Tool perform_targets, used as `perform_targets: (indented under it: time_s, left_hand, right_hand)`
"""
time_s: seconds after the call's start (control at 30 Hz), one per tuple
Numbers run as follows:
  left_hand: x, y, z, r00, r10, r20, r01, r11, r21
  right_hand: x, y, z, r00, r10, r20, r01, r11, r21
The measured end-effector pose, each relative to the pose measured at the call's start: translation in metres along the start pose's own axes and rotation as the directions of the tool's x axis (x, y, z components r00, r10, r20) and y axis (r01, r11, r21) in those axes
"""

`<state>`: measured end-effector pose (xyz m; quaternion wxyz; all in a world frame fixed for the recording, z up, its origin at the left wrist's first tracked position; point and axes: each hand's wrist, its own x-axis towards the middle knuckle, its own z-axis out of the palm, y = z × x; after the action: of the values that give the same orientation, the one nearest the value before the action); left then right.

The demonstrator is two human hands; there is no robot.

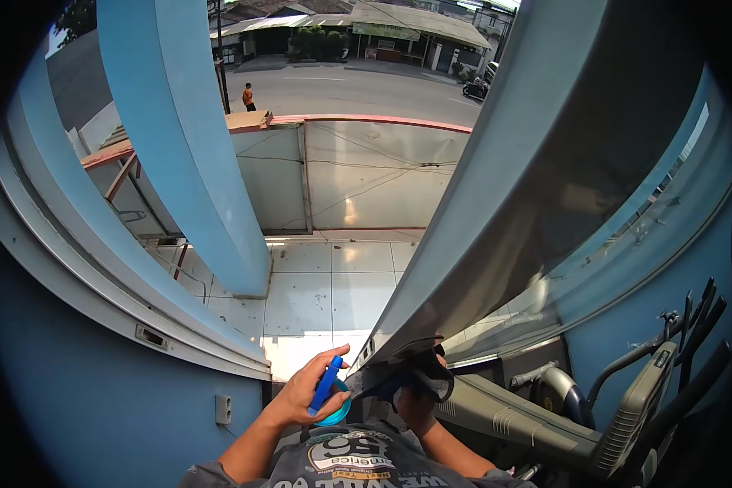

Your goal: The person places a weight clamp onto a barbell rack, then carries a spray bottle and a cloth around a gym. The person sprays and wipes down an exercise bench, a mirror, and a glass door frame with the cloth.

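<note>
My left hand [297, 396] is closed around what looks like a spray bottle [327, 385], seen from above, with a long blue head and a turquoise body below it. Dark cloth [437, 376] drapes over my right hand [416, 409], whose fingers are partly hidden in its folds. The cloth lies against the lower part of a glass door [537, 203], by the lock on its pale metal frame [464, 195]. Both hands are close to my body, in front of my grey printed shirt.
To my right stands exercise equipment [512, 419] with black handlebars. A wall socket [224, 409] is low on the left, below the door track [138, 313]. Past the doorway are a tiled floor [301, 297], a blue pillar [195, 146], a metal panel barrier [374, 183], and a road with a person [249, 96].
</note>
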<state>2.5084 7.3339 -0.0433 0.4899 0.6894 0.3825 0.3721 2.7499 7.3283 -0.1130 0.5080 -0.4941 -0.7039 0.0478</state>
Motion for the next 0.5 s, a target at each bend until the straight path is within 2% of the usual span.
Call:
perform_targets:
  time_s: [0.03, 0.1, 0.17, 0.2, 0.23, 0.3, 0.33, 0.37, 0.47, 0.5]
  left_hand:
    - [-0.005, 0.001, -0.003, 0.999, 0.021, -0.030, -0.020, 0.999, 0.028]
    - [-0.017, 0.005, -0.010, 0.997, 0.013, -0.071, -0.013, 1.000, -0.004]
    - [-0.030, 0.010, -0.017, 0.986, -0.103, -0.134, 0.104, 0.995, 0.007]
    - [-0.037, 0.007, -0.018, 0.967, -0.207, -0.150, 0.200, 0.978, -0.064]
    - [-0.044, 0.002, -0.020, 0.965, -0.208, -0.161, 0.201, 0.978, -0.062]
    - [-0.053, -0.016, -0.024, 0.965, -0.068, -0.254, 0.082, 0.996, 0.044]
    - [-0.059, -0.021, -0.030, 0.963, -0.005, -0.271, 0.045, 0.989, 0.139]
    - [-0.066, -0.023, -0.034, 0.960, -0.011, -0.281, 0.052, 0.989, 0.139]
    - [-0.079, -0.020, -0.044, 0.920, 0.043, -0.389, 0.052, 0.972, 0.231]
    - [-0.080, -0.005, -0.045, 0.893, -0.081, -0.442, 0.169, 0.972, 0.162]
  right_hand:
    - [-0.003, -0.001, 0.007, 1.000, -0.016, -0.007, 0.017, 0.998, 0.058]
    - [0.011, -0.022, 0.010, 0.990, -0.068, 0.126, 0.067, 0.998, 0.013]
    - [0.005, -0.026, 0.027, 0.989, -0.042, 0.139, 0.030, 0.996, 0.083]
    - [0.006, -0.026, 0.032, 0.973, -0.074, 0.217, 0.050, 0.992, 0.112]
    - [0.010, -0.032, 0.039, 0.987, -0.092, 0.129, 0.068, 0.981, 0.181]
    - [0.011, -0.039, 0.049, 0.987, -0.056, 0.150, 0.003, 0.942, 0.334]
    - [0.016, -0.046, 0.051, 0.987, -0.083, 0.134, 0.024, 0.920, 0.391]
    - [0.017, -0.050, 0.051, 0.964, -0.055, 0.261, -0.044, 0.932, 0.361]
    - [0.022, -0.058, 0.058, 0.923, -0.001, 0.384, -0.242, 0.775, 0.584]
    - [0.019, -0.058, 0.063, 0.902, 0.044, 0.429, -0.340, 0.686, 0.644]
